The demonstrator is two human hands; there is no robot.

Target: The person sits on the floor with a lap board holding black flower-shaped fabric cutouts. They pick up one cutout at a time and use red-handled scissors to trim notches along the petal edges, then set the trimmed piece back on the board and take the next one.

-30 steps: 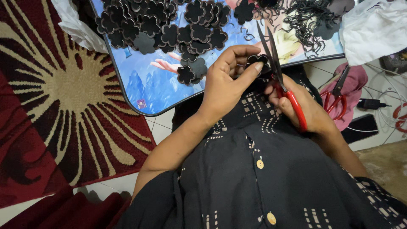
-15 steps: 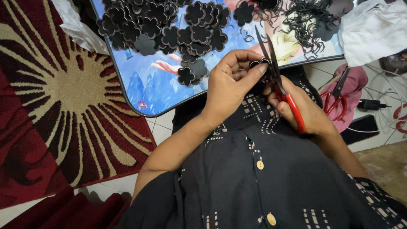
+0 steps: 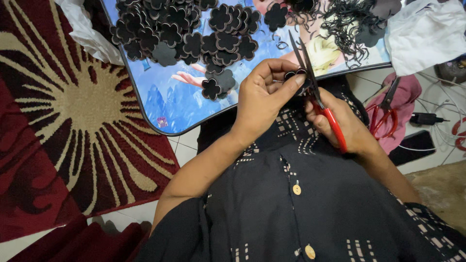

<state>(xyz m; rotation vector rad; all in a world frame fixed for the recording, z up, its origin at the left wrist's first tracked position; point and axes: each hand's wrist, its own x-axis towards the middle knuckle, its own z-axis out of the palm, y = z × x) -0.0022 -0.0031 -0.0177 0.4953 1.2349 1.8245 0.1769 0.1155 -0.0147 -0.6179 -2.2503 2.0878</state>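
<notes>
My left hand (image 3: 264, 99) pinches a small black foam piece (image 3: 292, 75) between thumb and fingers, held over my lap. My right hand (image 3: 344, 123) grips red-handled scissors (image 3: 318, 97); their blades point up and away and meet the foam piece. Just beyond my hands lies a low blue picture-printed table (image 3: 170, 106). On it sits a heap of black flower-shaped foam cutouts (image 3: 179, 29), with one single cutout (image 3: 212, 89) lying closest to my left hand.
A tangle of black foam trimmings (image 3: 349, 22) lies on the table's right part. A second pair of red scissors (image 3: 383, 109) rests on pink cloth at the right, near cables and a charger (image 3: 427, 118). A red and cream rug (image 3: 73, 121) covers the floor on the left.
The scissors' blades have shifted slightly at the foam piece and my left fingers have turned it a little. Both hands stay in the same place.
</notes>
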